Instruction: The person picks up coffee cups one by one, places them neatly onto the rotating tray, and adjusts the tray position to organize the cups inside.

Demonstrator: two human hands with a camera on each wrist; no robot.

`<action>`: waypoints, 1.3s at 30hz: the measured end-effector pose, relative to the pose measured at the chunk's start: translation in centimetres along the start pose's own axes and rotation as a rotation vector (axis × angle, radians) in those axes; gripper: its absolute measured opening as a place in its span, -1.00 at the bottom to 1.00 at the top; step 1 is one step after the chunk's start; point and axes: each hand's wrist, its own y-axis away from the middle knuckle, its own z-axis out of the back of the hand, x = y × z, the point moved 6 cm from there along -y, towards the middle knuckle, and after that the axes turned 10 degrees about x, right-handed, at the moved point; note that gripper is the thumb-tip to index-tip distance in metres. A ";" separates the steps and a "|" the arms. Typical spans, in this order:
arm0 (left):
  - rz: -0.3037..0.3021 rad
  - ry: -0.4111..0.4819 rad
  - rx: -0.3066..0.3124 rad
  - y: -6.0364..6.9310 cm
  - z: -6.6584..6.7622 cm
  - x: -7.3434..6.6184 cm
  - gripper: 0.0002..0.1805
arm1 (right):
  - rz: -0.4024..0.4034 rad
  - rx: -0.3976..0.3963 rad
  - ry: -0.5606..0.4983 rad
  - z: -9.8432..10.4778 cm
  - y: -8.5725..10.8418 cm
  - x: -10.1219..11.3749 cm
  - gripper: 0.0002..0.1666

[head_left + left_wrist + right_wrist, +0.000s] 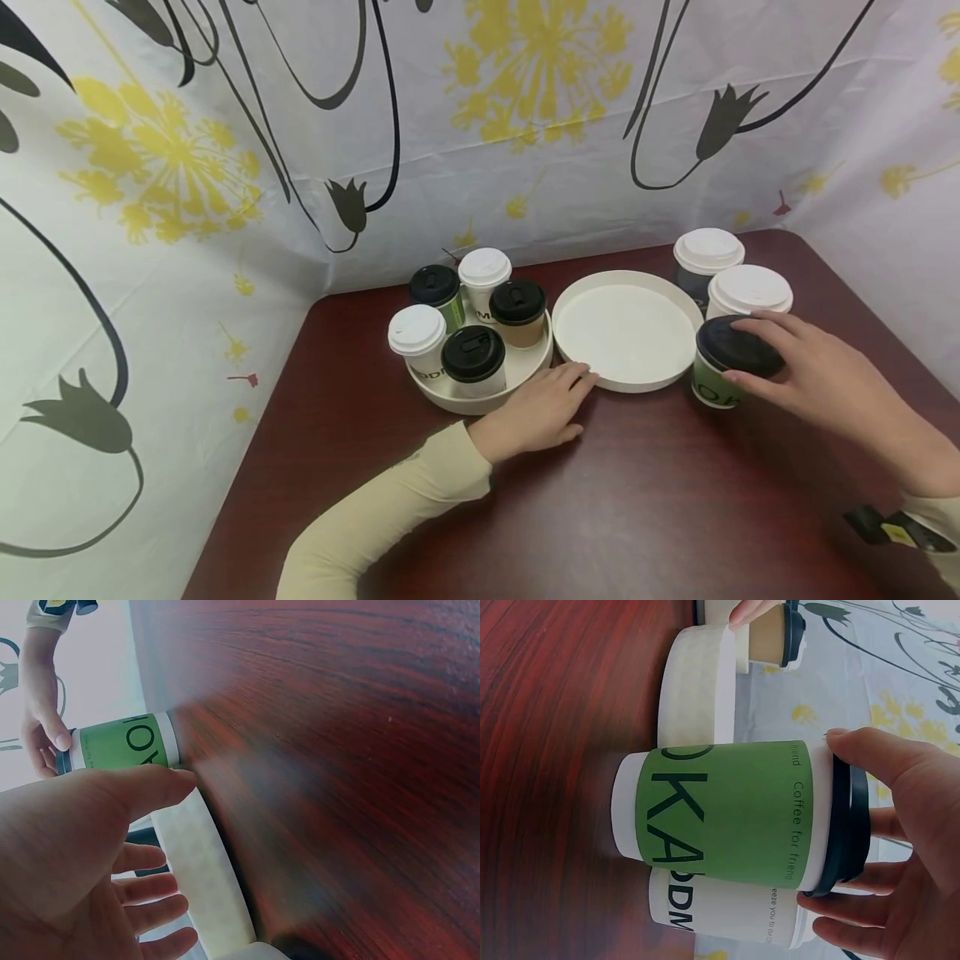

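Around the black lid of a green-sleeved cup [717, 385] curl the fingers of the right hand [832, 383]; in the right wrist view that hand [907, 847] grips the lid of the green cup [727, 817] from above. The cup stands upright on the table. The left hand [536, 414] rests by the front left rim of an empty round white tray [628, 332], fingers extended, fingertips at the rim. In the left wrist view the left hand [97, 847] has its fingers spread beside the tray's wall [206, 877].
A second round tray [470, 406] at the left holds several lidded cups, with black and white lids. Two white-lidded cups [750, 289] [707, 252] stand behind the green one. A patterned cloth [420, 125] hangs behind the dark red table [600, 500].
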 end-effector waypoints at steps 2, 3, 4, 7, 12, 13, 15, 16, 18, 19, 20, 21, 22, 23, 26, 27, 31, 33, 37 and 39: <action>0.002 -0.006 0.002 0.0 -0.1 0.0 -0.15 | 0.007 -0.013 0.003 0.0 0.0 0.0 -0.19; 0.004 -0.009 0.005 0.0 -0.2 -0.1 -0.15 | 0.010 -0.017 0.006 0.0 0.0 0.0 -0.19; 0.005 -0.012 0.008 -0.1 -0.2 -0.1 -0.15 | 0.009 -0.021 0.007 0.0 0.0 -0.1 -0.19; 0.010 -0.012 0.015 -0.1 -0.3 -0.1 -0.15 | 0.009 -0.036 0.007 0.2 0.2 0.0 -0.19; 0.013 -0.021 0.012 -0.2 -0.3 0.0 -0.15 | -0.007 -0.051 0.002 1.0 0.4 0.1 -0.21; 0.013 -0.021 0.012 -0.2 -0.3 0.0 -0.15 | -0.007 -0.054 0.000 1.2 0.4 0.2 -0.21; 0.014 -0.020 0.013 -0.2 -0.3 0.1 -0.15 | -0.002 -0.066 -0.001 1.7 0.4 0.4 -0.20; 0.014 -0.022 0.015 -0.2 -0.3 0.1 -0.15 | 0.002 -0.075 -0.003 1.9 0.4 0.5 -0.20; 0.015 -0.022 0.017 -0.2 -0.2 0.1 -0.15 | 0.019 -0.098 -0.008 2.5 0.3 0.8 -0.19; 0.016 -0.022 0.019 -0.2 -0.2 0.1 -0.15 | 0.031 -0.112 -0.009 2.9 0.2 1.0 -0.19; 0.016 -0.023 0.020 -0.2 -0.2 0.1 -0.15 | 0.040 -0.124 -0.010 3.2 0.2 1.2 -0.19; 0.017 -0.023 0.022 -0.2 -0.2 0.1 -0.15 | 0.047 -0.132 -0.010 3.5 0.1 1.5 -0.18; 0.017 -0.022 0.024 -0.2 -0.2 0.1 -0.16 | 0.054 -0.140 -0.010 3.8 0.0 1.7 -0.18; 0.017 -0.022 0.026 -0.2 -0.2 0.1 -0.16 | 0.064 -0.148 -0.009 4.1 -0.1 2.0 -0.18; 0.020 -0.023 0.028 -0.2 -0.2 0.1 -0.16 | 0.076 -0.152 -0.003 4.8 -0.5 2.9 -0.17; 0.021 -0.023 0.028 -0.2 -0.2 0.1 -0.16 | 0.084 -0.156 0.001 5.0 -0.6 3.2 -0.16; 0.021 -0.022 0.029 -0.2 -0.2 0.1 -0.16 | 0.105 -0.145 0.007 5.1 -1.6 4.1 -0.15; 0.019 -0.014 0.030 -0.3 -0.2 0.1 -0.16 | 0.099 -0.123 0.003 4.9 -2.2 4.5 -0.15; 0.016 -0.004 0.032 -0.3 -0.1 0.1 -0.18 | 0.074 -0.074 0.001 4.1 -3.0 4.9 -0.18; 0.017 -0.006 0.033 -0.3 -0.1 0.0 -0.18 | 0.079 -0.065 0.003 3.8 -3.5 5.2 -0.19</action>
